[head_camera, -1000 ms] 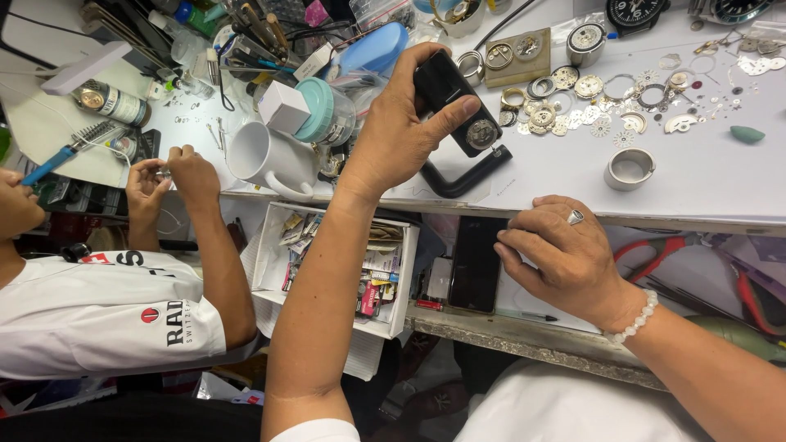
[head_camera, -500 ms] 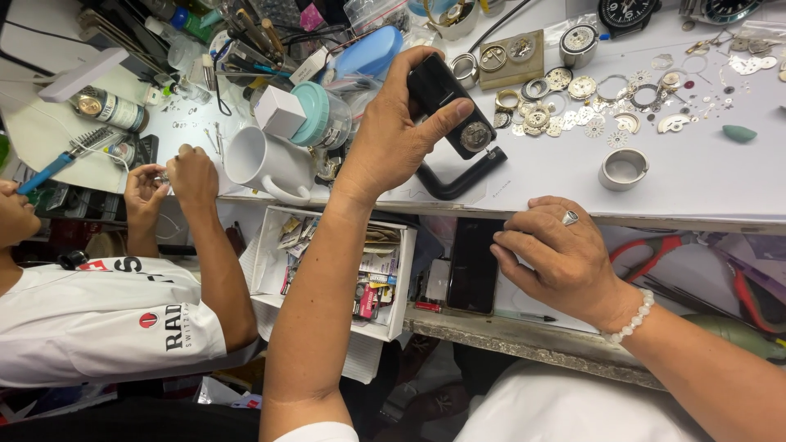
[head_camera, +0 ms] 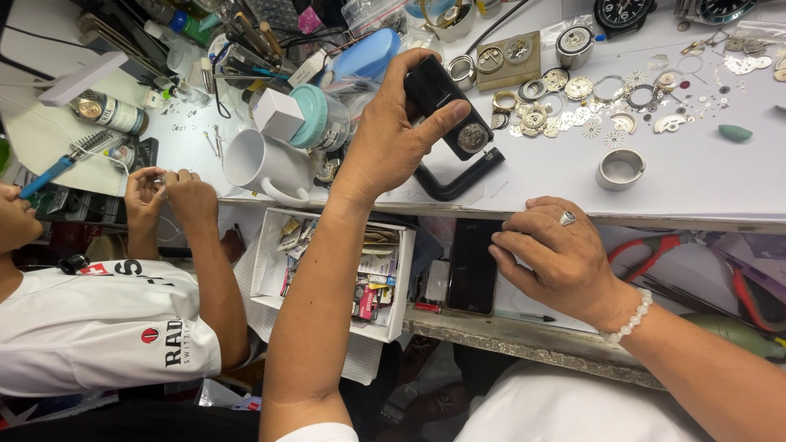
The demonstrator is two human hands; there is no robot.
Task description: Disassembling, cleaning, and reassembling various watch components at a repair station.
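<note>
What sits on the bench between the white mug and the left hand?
In the head view, a clear jar with a teal lid stands between the white mug and the left hand.

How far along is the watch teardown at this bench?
Done: many gears, rings and plates lie spread loose on the white benchtop. In hand: the left hand grips a black holder with a round movement in it. The right hand rests empty at the bench edge. Left: that movement looks unopened; no tool is on it.
</note>
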